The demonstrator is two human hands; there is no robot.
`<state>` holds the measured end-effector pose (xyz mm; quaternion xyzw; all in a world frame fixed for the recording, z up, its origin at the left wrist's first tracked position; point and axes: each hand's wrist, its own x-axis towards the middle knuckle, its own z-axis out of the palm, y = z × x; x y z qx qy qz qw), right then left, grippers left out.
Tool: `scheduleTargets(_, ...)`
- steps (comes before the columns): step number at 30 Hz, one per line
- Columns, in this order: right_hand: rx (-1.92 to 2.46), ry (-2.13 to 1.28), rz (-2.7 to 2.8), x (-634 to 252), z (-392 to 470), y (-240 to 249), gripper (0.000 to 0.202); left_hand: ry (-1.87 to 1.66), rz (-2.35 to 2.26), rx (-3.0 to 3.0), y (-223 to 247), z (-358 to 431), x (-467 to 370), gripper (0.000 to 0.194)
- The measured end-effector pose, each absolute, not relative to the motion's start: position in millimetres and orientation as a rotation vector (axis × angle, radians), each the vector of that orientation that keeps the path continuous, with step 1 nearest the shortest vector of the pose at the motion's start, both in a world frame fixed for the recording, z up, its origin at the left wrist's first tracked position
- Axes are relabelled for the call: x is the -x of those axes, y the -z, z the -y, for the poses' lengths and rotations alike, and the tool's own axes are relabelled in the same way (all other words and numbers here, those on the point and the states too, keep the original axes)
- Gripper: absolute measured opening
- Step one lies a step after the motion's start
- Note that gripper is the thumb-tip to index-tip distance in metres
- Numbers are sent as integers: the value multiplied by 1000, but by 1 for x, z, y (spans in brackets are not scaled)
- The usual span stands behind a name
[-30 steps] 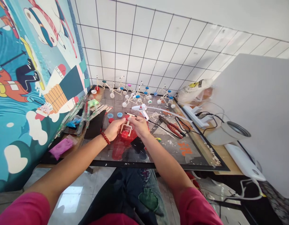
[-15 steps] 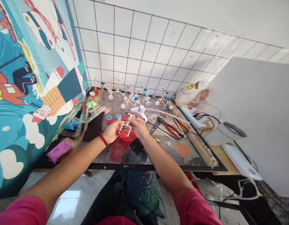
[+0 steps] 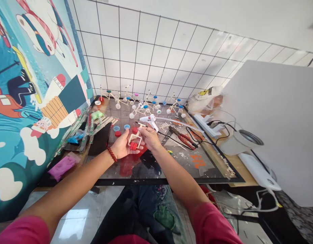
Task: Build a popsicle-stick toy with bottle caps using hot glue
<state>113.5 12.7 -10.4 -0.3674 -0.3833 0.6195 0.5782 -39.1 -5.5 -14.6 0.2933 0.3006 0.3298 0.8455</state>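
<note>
Between both hands is a small wooden stick frame (image 3: pixel 136 136), roughly square with a stem and dark-tipped crossbar at the top. Red bottle caps (image 3: pixel 133 146) sit at its lower end. My left hand (image 3: pixel 122 145) cradles the frame from the left, thumb up at its side and fingers stretched behind it. My right hand (image 3: pixel 150 138) pinches the stem near the crossbar; its fingertips are partly hidden. Just beyond lie loose blue caps (image 3: pixel 116 128) and a red cap (image 3: pixel 118 134). A white glue gun (image 3: pixel 149 119) rests behind my right hand.
Several stick models with caps (image 3: pixel 145 106) stand along the table's back. Red-handled pliers (image 3: pixel 183 138) and black cable lie to the right, near a power strip (image 3: pixel 209 125). Sticks (image 3: pixel 105 124) and a purple packet (image 3: pixel 62 166) are at the left. Scraps litter the glass tabletop (image 3: pixel 176 169).
My left hand's fingers have spread out behind the frame, where they were hidden before. My right hand keeps its pinch on the stem. The view has shifted slightly.
</note>
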Motion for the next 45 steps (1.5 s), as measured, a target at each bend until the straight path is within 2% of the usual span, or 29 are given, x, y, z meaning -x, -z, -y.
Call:
scheduleTargets(14, 817, -1436, 953, -113, -9, 9, 31, -723, -672, -696, 10, 9, 34, 71)
scheduleTargets(20, 815, -1431, 913, -112, -10, 8, 29, -994, -609, -699, 10, 8, 29, 51)
scheduleTargets(30, 753, -1354, 979, -111, -13, 14, 27, -1221, -747, -1046, 11, 12, 31, 41)
scheduleTargets(45, 837, -1273, 996, -110, -13, 17, 19, -1222, -947, -1069, 9, 15, 30, 44)
